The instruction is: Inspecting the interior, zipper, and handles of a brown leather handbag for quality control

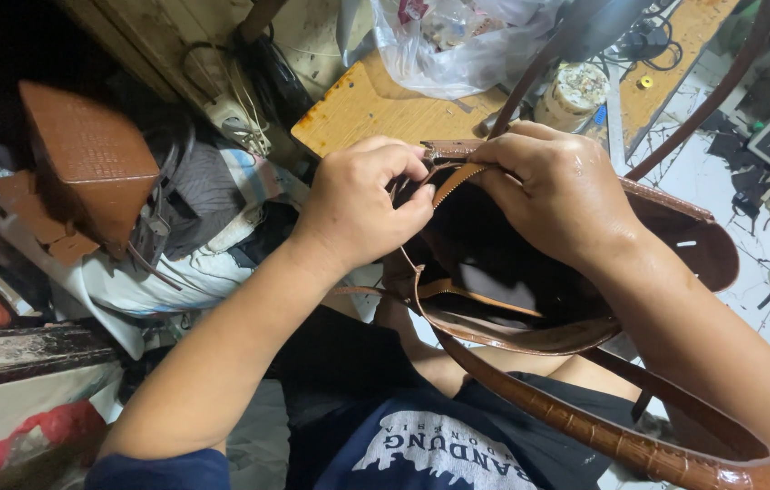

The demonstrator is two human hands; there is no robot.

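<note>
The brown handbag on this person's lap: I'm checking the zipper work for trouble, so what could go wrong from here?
1. Both hands, left hand and right hand, pinch the zipper at one end of the handbag; fingertips or the dark lining might get caught.
2. The long strap loops loosely over the lap and could snag.
3. The bag rests only on the knees, so it may slip.

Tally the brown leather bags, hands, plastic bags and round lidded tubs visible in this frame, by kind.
Brown leather bags: 2, the open bag held by both hands and the boxy bag on the pile.
Hands: 2, left hand and right hand.
Clear plastic bag: 1.
Round tub: 1.
Total: 6.
</note>
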